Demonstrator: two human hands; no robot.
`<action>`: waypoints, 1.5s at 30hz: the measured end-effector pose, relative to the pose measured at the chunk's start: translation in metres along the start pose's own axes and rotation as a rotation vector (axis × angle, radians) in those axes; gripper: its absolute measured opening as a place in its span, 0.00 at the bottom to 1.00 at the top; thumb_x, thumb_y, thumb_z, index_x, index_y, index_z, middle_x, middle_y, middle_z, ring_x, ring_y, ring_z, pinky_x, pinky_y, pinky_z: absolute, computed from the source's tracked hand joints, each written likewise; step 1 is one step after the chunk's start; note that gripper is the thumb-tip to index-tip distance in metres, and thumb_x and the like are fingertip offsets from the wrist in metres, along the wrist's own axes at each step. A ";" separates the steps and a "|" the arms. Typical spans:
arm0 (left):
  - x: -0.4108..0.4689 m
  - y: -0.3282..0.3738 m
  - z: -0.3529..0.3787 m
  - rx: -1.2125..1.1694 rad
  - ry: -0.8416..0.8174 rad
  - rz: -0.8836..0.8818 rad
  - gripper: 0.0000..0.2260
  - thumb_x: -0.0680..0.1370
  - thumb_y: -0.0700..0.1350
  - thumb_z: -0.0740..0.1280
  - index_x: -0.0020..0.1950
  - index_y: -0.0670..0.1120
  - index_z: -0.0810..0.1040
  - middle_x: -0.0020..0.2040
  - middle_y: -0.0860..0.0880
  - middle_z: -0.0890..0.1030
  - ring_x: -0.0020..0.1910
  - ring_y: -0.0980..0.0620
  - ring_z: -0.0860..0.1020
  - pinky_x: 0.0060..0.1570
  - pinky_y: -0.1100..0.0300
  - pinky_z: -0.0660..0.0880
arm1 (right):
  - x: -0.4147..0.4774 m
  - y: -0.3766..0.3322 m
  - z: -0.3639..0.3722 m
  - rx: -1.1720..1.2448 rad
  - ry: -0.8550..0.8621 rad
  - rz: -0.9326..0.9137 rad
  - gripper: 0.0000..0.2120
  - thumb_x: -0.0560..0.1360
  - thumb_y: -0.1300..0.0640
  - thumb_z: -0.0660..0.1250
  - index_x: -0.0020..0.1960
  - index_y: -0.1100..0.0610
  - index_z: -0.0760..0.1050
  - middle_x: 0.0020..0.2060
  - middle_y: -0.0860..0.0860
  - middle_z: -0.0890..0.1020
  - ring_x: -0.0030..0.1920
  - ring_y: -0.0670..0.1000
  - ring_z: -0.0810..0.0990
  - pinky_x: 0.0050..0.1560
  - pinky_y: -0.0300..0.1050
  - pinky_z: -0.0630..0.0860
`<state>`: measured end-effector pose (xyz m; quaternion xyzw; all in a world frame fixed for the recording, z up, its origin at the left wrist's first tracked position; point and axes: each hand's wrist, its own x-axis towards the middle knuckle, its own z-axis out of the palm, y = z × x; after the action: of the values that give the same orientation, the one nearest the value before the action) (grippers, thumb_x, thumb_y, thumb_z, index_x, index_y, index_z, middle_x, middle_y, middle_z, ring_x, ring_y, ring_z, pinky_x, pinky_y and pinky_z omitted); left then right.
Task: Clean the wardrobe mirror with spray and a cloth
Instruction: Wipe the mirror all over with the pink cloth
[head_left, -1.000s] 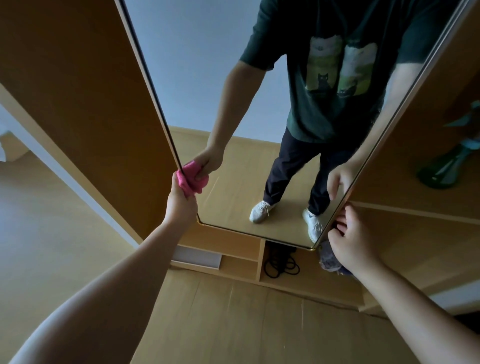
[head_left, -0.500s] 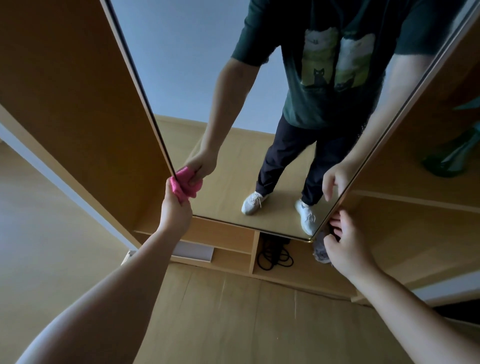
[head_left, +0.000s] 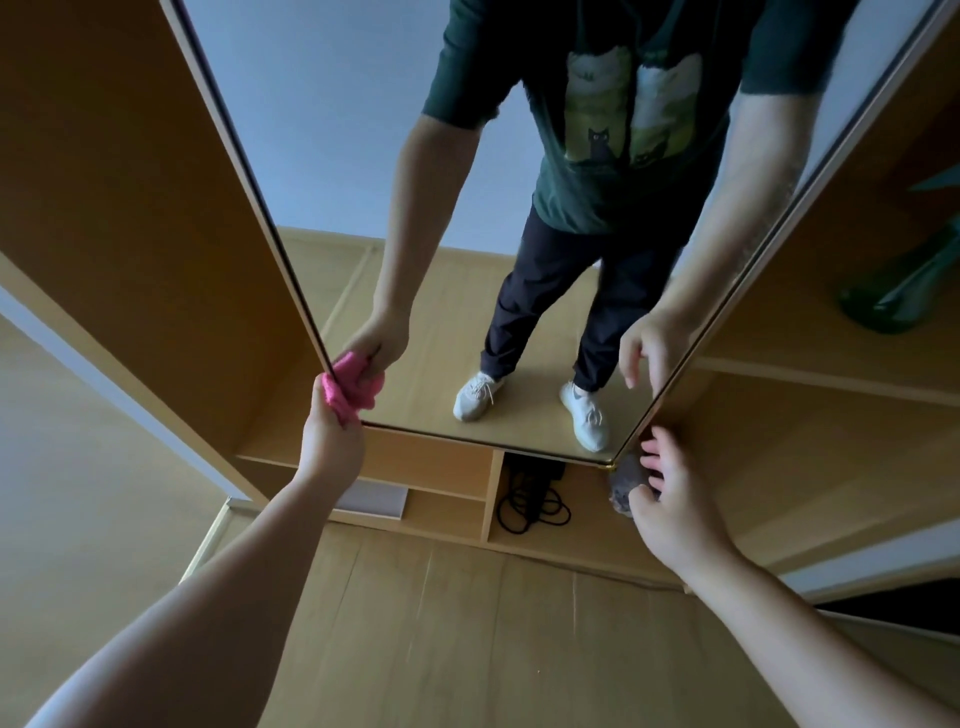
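Observation:
The tall wardrobe mirror (head_left: 363, 156) fills the middle of the head view and reflects a person in a dark green T-shirt. My left hand (head_left: 330, 441) grips a bunched pink cloth (head_left: 340, 395) against the mirror's bottom left corner. My right hand (head_left: 675, 499) hovers at the mirror's bottom right corner, fingers loosely spread, holding nothing, just off the frame edge. No spray bottle shows in my hands.
Low open shelves (head_left: 441, 493) run under the mirror, with a coiled black cable (head_left: 530, 504) in one compartment and a white box (head_left: 374, 499) in another. A green object (head_left: 893, 296) stands on a shelf at right. Wooden floor (head_left: 467, 649) lies below.
My left hand slid the pink cloth down the left edge to the bottom corner. My right hand came off the right frame edge and its fingers spread.

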<state>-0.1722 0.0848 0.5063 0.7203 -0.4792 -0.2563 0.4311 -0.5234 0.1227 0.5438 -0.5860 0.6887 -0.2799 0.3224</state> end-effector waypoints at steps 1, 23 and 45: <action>0.000 -0.001 -0.001 -0.005 -0.003 -0.003 0.17 0.80 0.36 0.53 0.66 0.51 0.67 0.49 0.51 0.79 0.41 0.51 0.78 0.37 0.54 0.77 | -0.001 -0.001 0.000 0.003 -0.002 0.002 0.32 0.76 0.71 0.59 0.77 0.58 0.57 0.69 0.55 0.70 0.66 0.52 0.71 0.65 0.45 0.69; -0.033 0.205 -0.185 -0.251 0.227 0.046 0.23 0.68 0.29 0.51 0.53 0.46 0.77 0.38 0.38 0.78 0.27 0.45 0.75 0.21 0.57 0.71 | -0.050 -0.146 -0.149 0.110 0.258 -0.324 0.28 0.76 0.70 0.62 0.74 0.56 0.65 0.63 0.54 0.75 0.59 0.52 0.75 0.57 0.48 0.75; -0.116 0.355 -0.256 -0.559 -0.593 0.650 0.16 0.73 0.60 0.71 0.58 0.61 0.73 0.42 0.49 0.83 0.34 0.46 0.82 0.32 0.57 0.79 | -0.189 -0.397 -0.102 0.474 0.070 -0.858 0.07 0.77 0.57 0.68 0.47 0.45 0.81 0.36 0.48 0.84 0.36 0.47 0.82 0.36 0.40 0.79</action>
<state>-0.1858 0.2270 0.9358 0.2881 -0.6929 -0.4202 0.5102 -0.3341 0.2480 0.9336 -0.7175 0.3132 -0.5561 0.2791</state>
